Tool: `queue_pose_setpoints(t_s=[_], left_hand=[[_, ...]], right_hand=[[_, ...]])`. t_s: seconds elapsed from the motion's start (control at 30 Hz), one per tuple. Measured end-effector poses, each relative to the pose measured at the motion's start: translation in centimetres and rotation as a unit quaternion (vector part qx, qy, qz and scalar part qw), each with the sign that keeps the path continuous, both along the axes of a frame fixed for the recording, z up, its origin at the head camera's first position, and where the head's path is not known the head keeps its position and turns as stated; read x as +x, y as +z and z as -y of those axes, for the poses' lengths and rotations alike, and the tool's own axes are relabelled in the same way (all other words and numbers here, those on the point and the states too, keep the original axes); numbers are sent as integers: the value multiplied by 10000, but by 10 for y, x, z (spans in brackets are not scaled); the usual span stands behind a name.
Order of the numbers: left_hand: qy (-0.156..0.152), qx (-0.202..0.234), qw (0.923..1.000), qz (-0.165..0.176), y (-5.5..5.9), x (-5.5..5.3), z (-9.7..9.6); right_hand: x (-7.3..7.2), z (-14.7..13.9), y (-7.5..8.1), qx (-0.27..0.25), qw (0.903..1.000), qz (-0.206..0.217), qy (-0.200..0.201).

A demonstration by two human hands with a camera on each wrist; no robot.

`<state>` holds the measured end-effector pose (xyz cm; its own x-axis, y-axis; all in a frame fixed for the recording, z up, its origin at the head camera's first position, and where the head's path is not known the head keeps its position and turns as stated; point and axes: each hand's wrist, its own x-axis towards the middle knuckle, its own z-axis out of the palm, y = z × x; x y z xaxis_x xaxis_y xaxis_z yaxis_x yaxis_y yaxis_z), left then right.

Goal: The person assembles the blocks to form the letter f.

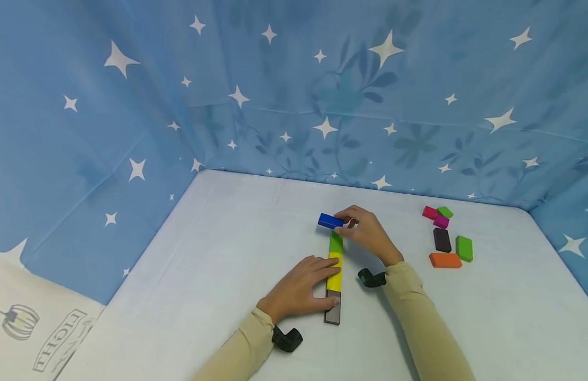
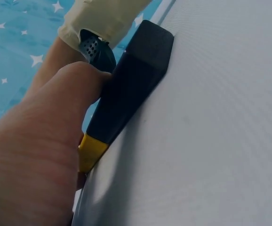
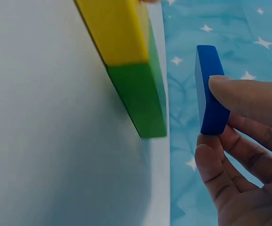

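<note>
A straight row of blocks lies on the white table: a green block (image 1: 336, 243) at the far end, yellow (image 1: 334, 283) in the middle, a dark grey block (image 1: 332, 316) nearest me. My left hand (image 1: 298, 288) rests on the row from the left, fingers extended over the yellow part and thumb against the grey block. Between thumb and fingertips my right hand (image 1: 368, 235) pinches a blue block (image 1: 328, 221) by its right end, just beyond the green end. In the right wrist view the blue block (image 3: 211, 94) is held apart from the green block (image 3: 138, 101).
Toward the right of the table lie loose blocks: red (image 1: 429, 212), small green (image 1: 444, 211), magenta (image 1: 441, 221), black (image 1: 442, 240), larger green (image 1: 464, 248) and orange (image 1: 445, 260). A blue star-patterned curtain (image 1: 294, 106) hangs along the table's far edge.
</note>
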<state>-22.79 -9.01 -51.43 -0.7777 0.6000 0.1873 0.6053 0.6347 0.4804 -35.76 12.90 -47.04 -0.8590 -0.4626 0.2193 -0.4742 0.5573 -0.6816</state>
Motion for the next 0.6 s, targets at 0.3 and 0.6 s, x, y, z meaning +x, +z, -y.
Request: queue_pose_setpoints(t_s=[0.3,0.6], left_hand=[[-18,18,10000,79,0,0,0],[-32,135,9999,16,-1,0,1]], right_hand=[[2,14,-12,-86,9996,-20,259],[3,22,-17,61,9994,80,328]])
